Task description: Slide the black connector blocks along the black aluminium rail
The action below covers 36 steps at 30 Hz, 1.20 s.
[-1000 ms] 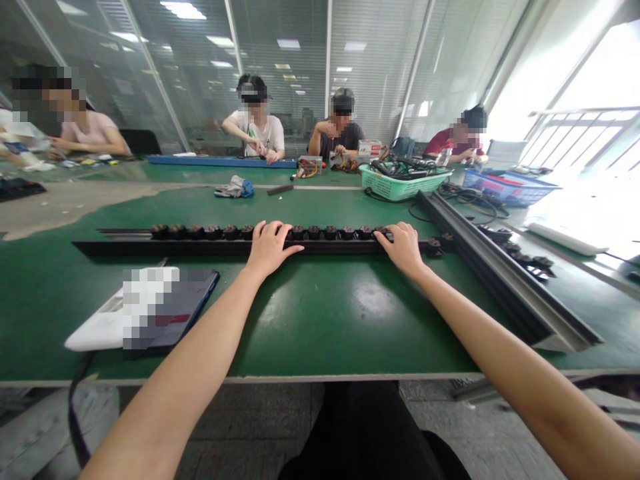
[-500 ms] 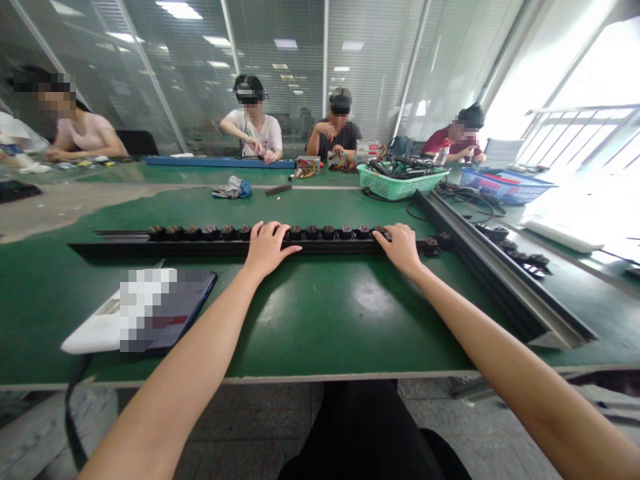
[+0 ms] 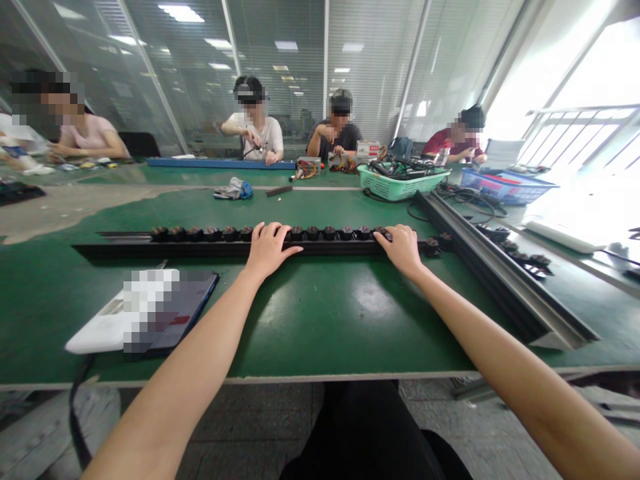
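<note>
A long black rail [image 3: 215, 250] lies across the green table [image 3: 320, 313], with a row of black round sockets [image 3: 329, 233] along its far side. My left hand [image 3: 269, 248] grips the rail near its middle, thumb on the near face and fingers over the top. Farther right, my right hand [image 3: 401, 247] holds the same rail in a like way, close to its right end. The fingertips of both hands are partly hidden behind the rail.
At the right, another long black rail [image 3: 500, 273] runs front to back. White device [image 3: 107, 323] and dark tablet [image 3: 197, 300] lie front left. Farther back are a green basket [image 3: 395, 187], blue basket [image 3: 505, 187], glove [image 3: 234, 189] and several seated people.
Both my hands keep the same hold on the rail. The view has shifted very slightly. Across the table, a person in white has raised one hand a little.
</note>
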Tool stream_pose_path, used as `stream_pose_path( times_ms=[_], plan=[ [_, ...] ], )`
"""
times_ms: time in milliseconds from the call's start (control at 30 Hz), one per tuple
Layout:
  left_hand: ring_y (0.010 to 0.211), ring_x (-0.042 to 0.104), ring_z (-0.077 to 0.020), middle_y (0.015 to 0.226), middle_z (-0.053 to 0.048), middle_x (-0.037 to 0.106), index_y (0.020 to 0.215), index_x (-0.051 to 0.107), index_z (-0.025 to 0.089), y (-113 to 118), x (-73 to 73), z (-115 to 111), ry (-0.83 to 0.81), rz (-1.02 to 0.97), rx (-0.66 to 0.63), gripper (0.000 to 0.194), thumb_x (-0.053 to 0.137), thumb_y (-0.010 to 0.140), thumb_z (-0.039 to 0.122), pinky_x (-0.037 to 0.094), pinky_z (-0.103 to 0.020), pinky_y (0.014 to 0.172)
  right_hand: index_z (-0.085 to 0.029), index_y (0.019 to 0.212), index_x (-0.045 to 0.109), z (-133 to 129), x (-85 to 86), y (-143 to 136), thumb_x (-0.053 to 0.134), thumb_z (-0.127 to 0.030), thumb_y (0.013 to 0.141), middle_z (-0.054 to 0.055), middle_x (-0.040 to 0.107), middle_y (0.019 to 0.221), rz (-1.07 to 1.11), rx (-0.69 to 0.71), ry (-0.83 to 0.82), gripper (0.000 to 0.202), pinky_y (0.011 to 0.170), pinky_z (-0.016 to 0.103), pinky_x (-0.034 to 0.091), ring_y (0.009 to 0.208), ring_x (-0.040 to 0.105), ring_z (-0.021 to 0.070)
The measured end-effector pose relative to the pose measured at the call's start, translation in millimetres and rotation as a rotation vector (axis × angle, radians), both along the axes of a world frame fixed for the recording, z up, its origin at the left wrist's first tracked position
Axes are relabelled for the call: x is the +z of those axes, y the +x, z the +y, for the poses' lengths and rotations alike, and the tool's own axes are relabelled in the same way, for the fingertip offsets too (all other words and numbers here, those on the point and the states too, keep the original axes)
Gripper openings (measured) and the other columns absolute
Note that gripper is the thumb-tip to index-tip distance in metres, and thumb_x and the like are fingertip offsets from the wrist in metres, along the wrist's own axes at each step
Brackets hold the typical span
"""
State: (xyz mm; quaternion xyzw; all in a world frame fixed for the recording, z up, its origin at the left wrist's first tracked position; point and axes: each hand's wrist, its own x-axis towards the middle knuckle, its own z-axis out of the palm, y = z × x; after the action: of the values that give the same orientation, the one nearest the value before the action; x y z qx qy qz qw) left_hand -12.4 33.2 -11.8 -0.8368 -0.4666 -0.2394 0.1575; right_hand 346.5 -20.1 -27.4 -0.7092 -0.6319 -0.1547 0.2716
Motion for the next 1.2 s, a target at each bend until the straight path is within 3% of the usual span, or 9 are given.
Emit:
stream_pose_path(
  times_ms=[1200],
  plan=[
    [0.131, 0.052, -0.0328, 0.133, -0.014, 0.061, 0.135, 0.060, 0.022, 1.2, 0.6, -1.3, -0.019, -0.032, -0.008, 0.054, 0.057, 0.097, 0.061, 0.024, -0.050, 0.123, -0.016, 0.092, 0.074, -5.5, 6.7, 5.7, 0.044, -0.045, 0.103, 0.015, 0.071, 0.094, -0.012, 0.004, -0.023, 0.043, 0.081, 0.037, 0.036, 0.092, 0.057, 0.0290]
  ],
)
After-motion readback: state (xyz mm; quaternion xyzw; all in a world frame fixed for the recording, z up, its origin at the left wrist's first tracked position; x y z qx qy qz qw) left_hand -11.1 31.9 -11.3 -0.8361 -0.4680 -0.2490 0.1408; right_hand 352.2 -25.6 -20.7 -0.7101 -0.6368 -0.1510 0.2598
